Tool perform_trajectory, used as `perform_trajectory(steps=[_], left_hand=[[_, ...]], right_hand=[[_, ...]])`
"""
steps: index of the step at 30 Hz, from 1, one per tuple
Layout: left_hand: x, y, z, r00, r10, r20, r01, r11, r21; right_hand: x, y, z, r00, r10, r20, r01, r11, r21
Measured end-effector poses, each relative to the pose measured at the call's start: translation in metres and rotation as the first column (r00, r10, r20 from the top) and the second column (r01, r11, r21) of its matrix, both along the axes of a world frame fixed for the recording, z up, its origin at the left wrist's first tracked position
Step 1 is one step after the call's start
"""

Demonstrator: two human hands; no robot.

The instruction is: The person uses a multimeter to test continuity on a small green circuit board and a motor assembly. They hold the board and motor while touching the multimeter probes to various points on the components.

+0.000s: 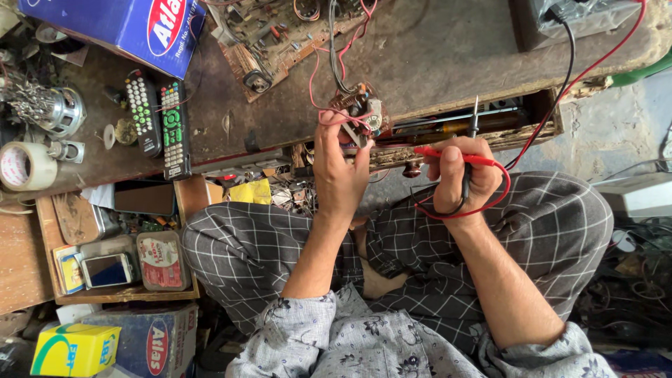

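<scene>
Cluttered brown desk (pixel 434 63) behind: left hand (pixel 339 164) grips a small wired circuit module (pixel 360 112) at its edge; right hand (pixel 458 175) clasps black and red probes (pixel 470 140), black tip pointing up-away.

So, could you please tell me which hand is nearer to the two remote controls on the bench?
Left. The left hand sits right of the remote controls; the right hand lies farther right.
</scene>
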State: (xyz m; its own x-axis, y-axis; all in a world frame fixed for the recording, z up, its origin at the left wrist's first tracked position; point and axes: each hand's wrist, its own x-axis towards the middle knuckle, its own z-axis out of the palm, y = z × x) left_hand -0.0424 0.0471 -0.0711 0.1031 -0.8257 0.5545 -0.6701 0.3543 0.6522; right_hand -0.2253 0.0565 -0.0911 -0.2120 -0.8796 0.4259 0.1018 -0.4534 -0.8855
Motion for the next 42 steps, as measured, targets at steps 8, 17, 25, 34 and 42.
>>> perform_trajectory(steps=[8, 17, 25, 34, 42], left_hand=[[-0.006, 0.012, 0.011, 0.995, -0.001, -0.098, 0.01, 0.996, 0.091], [-0.01, 0.012, 0.02, 0.97, -0.036, -0.242, 0.072, 0.987, 0.142], [-0.015, -0.012, 0.018, 0.943, -0.008, -0.332, 0.082, 0.974, 0.21], [0.007, -0.023, 0.028, 0.998, 0.015, 0.057, -0.029, 0.964, 0.266], [0.007, -0.007, 0.048, 0.999, 0.037, -0.038, -0.031, 0.988, 0.153]], right_hand=[[0.01, 0.004, 0.025, 0.947, 0.08, -0.31, -0.085, 0.996, -0.004], [0.011, 0.003, 0.032, 0.899, 0.036, -0.437, -0.089, 0.991, -0.101], [0.007, -0.003, 0.03, 0.914, 0.032, -0.404, -0.035, 0.999, -0.001], [0.003, -0.011, 0.019, 0.946, 0.006, -0.325, -0.011, 1.0, -0.012], [-0.015, -0.023, 0.001, 0.993, 0.072, -0.097, -0.077, 0.996, -0.044]])
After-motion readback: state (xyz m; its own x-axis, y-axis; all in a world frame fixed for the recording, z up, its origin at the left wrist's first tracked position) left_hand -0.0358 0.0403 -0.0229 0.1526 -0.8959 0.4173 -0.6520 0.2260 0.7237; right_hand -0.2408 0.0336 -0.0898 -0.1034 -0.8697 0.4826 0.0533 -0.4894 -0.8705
